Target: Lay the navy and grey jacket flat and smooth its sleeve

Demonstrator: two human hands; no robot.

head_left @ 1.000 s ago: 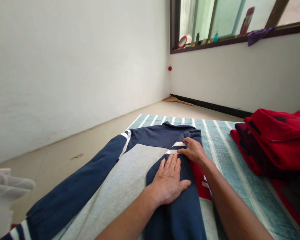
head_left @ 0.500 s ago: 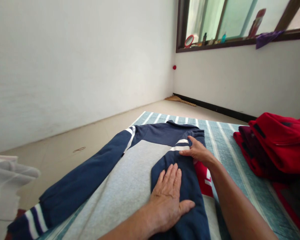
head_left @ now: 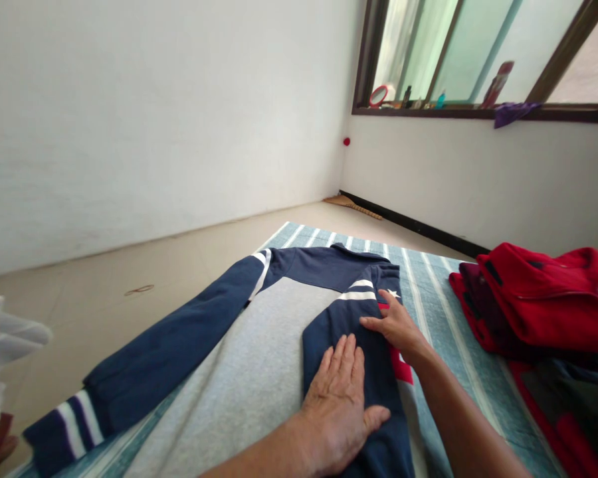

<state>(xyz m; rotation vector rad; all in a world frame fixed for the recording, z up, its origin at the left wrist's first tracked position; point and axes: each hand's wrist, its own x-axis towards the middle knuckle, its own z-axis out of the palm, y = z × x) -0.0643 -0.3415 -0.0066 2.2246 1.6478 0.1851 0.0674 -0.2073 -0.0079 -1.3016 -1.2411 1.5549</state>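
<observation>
A long-sleeved navy and grey jacket [head_left: 259, 338] lies face down across a striped bedspread, its collar at the far end. One navy sleeve [head_left: 169, 352] with white cuff stripes stretches out to the left; the other is folded inward over the grey back. My left hand [head_left: 336, 398] lies flat on that folded sleeve, fingers straight and thumb spread. Just beyond it, my right hand [head_left: 398, 328] rests on the jacket's right edge with thumb and forefinger apart. Part of a red panel and a white star show beside the right fingers.
Folded red and dark clothes [head_left: 543, 299] are stacked on the bedspread [head_left: 453, 312] at right. Sheer white fabric [head_left: 10, 358] hangs at left. A window sill [head_left: 428, 113] holds a round mirror and bottles. On the floor lie a thin loop [head_left: 138, 290] and a broom [head_left: 353, 204].
My right hand has slid slightly toward me along the jacket's edge, uncovering a white star. My left hand stays flat on the sleeve. The view has shifted a little.
</observation>
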